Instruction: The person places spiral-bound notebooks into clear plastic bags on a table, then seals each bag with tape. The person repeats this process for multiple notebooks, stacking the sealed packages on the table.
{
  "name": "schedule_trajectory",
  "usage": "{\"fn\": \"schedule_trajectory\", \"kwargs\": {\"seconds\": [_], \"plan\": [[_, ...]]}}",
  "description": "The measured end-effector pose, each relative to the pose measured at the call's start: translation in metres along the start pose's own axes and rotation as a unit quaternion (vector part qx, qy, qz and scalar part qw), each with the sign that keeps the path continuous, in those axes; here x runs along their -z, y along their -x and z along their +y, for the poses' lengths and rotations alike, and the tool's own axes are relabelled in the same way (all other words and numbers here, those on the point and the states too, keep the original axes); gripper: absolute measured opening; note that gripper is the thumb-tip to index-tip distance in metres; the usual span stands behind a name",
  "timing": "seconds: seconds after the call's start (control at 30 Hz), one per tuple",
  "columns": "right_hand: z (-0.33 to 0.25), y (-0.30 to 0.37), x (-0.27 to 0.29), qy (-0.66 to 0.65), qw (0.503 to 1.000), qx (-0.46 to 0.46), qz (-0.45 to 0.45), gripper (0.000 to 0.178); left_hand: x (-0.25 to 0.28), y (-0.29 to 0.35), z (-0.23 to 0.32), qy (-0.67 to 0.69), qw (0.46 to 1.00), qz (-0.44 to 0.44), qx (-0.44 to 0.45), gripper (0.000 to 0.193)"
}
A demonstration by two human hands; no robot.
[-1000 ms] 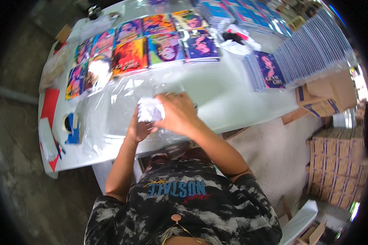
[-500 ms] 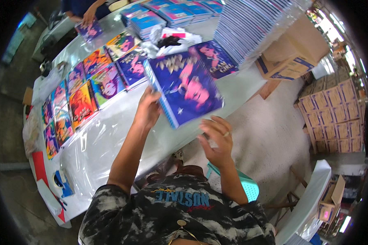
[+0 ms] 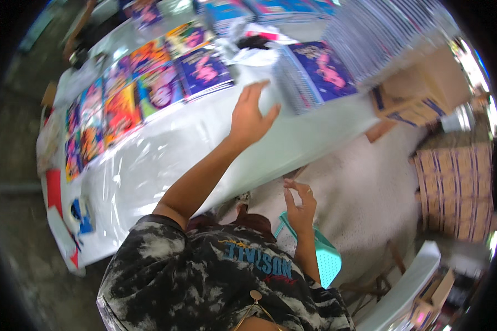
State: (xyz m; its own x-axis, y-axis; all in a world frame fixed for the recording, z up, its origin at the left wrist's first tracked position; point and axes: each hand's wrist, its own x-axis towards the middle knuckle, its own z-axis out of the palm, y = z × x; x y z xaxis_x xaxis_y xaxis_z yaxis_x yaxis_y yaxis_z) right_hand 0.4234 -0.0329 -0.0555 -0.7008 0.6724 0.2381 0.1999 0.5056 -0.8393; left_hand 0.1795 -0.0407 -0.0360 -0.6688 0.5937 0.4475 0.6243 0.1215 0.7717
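My left hand (image 3: 253,115) reaches over the white table, fingers stretched and thumb apart, holding nothing. Just past its fingertips stands a pile of notebooks with pale blue edges, topped by a purple cover (image 3: 327,70) with a pink figure. My right hand (image 3: 300,207) hangs in front of the table edge, fingers loosely bent and nothing seen in it. To the left of my left hand lies another purple notebook (image 3: 204,71), at the end of rows of colourful notebooks (image 3: 159,88).
A tall stack of notebooks (image 3: 384,38) rises at the back right, beside an open cardboard box (image 3: 425,83). White crumpled plastic (image 3: 257,55) lies behind the pile. A teal plastic stool (image 3: 327,265) stands by my right arm. Stacked cartons (image 3: 453,187) stand farther right.
The purple notebook bundle has left my left hand and now rests on the table at the right. My left hand has opened; my right hand has drawn back toward me. The view has shifted.
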Motion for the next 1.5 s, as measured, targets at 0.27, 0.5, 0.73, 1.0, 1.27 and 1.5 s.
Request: {"fn": "schedule_trajectory", "kwargs": {"seconds": [0.27, 0.5, 0.73, 1.0, 1.27, 1.5], "plan": [[-0.034, -0.014, -0.144, 0.007, 0.946, 0.093, -0.311, 0.042, 0.268, 0.217, -0.101, -0.338, 0.903, 0.145, 0.224, 0.054], [-0.043, 0.023, -0.297, 0.269, 0.893, 0.193, -0.304, 0.070, 0.367, 0.356, -0.133, -0.431, 0.798, 0.148, 0.395, 0.074], [-0.061, 0.005, -0.340, 0.333, 0.895, 0.125, -0.270, 0.059, 0.405, 0.386, -0.163, -0.341, 0.804, 0.295, 0.388, 0.073], [-0.093, 0.076, -0.365, 0.284, 0.912, 0.146, -0.257, 0.055, 0.434, 0.376, -0.161, -0.168, 0.868, 0.283, 0.372, 0.021], [-0.105, 0.089, -0.392, 0.288, 0.912, 0.184, -0.226, 0.059, 0.530, 0.340, -0.029, -0.062, 0.809, 0.576, 0.103, 0.012], [-0.125, 0.096, -0.428, 0.253, 0.899, 0.254, -0.251, 0.064, 0.612, 0.345, 0.023, -0.142, 0.649, 0.735, -0.137, 0.019]]}}
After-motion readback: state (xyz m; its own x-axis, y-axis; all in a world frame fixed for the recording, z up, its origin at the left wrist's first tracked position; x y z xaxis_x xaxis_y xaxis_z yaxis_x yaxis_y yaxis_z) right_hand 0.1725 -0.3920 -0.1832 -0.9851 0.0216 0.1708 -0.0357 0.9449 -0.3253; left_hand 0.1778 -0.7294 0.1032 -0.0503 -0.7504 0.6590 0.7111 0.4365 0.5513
